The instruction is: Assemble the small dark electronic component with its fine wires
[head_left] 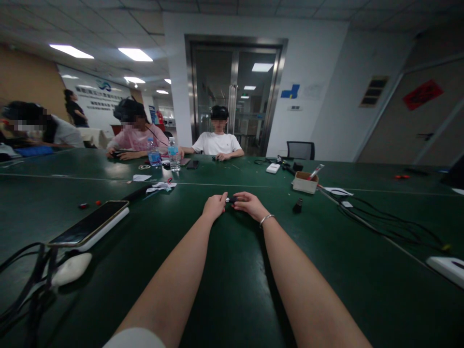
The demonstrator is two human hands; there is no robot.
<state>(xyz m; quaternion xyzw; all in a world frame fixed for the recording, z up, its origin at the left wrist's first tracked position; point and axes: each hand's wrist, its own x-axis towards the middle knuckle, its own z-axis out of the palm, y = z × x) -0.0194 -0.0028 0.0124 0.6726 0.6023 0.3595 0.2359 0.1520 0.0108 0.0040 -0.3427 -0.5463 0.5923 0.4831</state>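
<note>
Both my hands meet over the green table (239, 270), at the middle of the view. A small dark object (231, 199) with a shiny silvery end lies between their fingertips. My left hand (216, 206) pinches its silvery end, and my right hand (250, 205) has its fingers closed on the dark end. What the object is cannot be made out. To the right of my right hand, a small black item (297, 206) rests on the table.
A phone (90, 223) on a white block, cables and a white mouse-like item (72, 269) lie left. Bottles (174, 154) stand farther back. A small box (305, 183) and black cables (395, 222) are right. Several people are beyond, three seated at the table.
</note>
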